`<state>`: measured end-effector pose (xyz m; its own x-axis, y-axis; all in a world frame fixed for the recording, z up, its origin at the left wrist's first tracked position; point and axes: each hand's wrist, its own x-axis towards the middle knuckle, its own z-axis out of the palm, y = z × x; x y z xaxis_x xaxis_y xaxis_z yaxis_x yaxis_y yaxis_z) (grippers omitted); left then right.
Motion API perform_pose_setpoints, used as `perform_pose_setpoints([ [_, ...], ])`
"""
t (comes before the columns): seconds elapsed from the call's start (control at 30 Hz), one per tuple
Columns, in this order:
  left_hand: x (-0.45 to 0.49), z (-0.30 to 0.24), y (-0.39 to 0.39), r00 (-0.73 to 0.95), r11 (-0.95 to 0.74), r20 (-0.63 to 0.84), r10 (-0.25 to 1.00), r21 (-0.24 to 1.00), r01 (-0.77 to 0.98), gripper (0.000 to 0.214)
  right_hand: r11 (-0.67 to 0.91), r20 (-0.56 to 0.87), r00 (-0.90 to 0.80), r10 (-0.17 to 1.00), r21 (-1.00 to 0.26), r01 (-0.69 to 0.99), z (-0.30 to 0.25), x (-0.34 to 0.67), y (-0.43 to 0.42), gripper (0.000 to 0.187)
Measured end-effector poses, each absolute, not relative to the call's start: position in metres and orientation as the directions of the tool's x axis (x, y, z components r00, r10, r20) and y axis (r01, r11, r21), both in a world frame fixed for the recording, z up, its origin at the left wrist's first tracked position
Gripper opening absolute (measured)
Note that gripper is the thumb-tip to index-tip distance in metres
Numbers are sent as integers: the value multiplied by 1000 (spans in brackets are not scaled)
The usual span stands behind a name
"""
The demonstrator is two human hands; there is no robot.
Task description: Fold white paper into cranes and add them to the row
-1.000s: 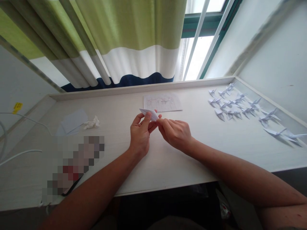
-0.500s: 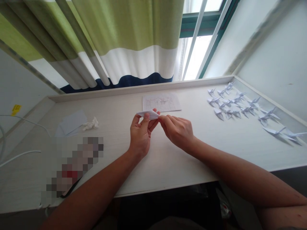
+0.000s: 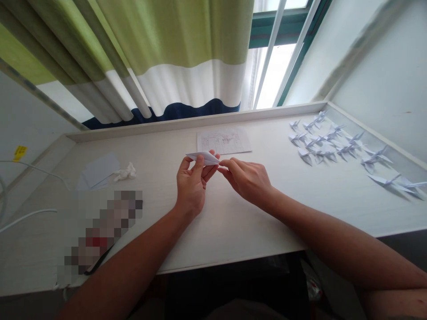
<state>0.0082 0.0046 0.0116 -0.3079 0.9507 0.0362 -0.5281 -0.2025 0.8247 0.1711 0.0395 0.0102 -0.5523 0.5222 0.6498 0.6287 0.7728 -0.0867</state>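
A narrow, pointed piece of folded white paper (image 3: 207, 158) is held above the desk, its tip to the right. My left hand (image 3: 191, 186) grips it, thumb on the near face and fingers behind. At the right tip, the thumb and forefinger of my right hand (image 3: 248, 178) are pinched together on the paper's end. Just behind lies a printed sheet (image 3: 223, 141), flat on the desk. Several folded paper cranes (image 3: 320, 144) are gathered at the back right.
The white desk (image 3: 160, 146) has a raised rim at the back. To the left are loose white paper sheets (image 3: 102, 169), a crumpled tissue (image 3: 126, 172), a blurred-out object (image 3: 103, 233) and white cables (image 3: 36, 163). A curtain (image 3: 187, 49) hangs behind.
Both hands stay on the folded paper; my left hand and the paper have shifted slightly left. My right fingers have slid a little at the tip. The view has moved slightly.
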Motion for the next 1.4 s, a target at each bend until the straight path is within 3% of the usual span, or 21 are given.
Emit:
perform_pose_setpoints([
  [0.13,8,14,3,-275,-178,38,961,845,-505,39,765,636,-522,568,-176,619,14,172,40,30],
  [0.23,8,12,3,-279,-176,39,959,855,-488,42,751,591,-496,636,-327,573,13,171,42,21],
  [0.37,7,7,6,-308,-189,51,950,880,-436,45,665,511,-441,738,-662,345,8,166,45,14],
  [0.47,5,3,9,-322,-202,71,944,896,-396,45,595,484,-421,767,-782,186,5,162,46,17],
  [0.77,3,-1,12,-340,-199,66,938,906,-373,43,393,374,-404,835,-919,-37,0,163,55,22],
  [0.97,4,-2,10,-323,-206,102,941,929,-307,44,183,222,-508,832,-975,-126,4,162,54,26],
  [1.13,7,-1,7,-267,-193,118,956,942,-274,39,131,154,-516,843,-988,-81,7,161,51,44],
  [1.4,-3,0,13,-173,-97,48,984,953,-289,38,10,49,-575,816,-997,-72,3,163,55,52],
])
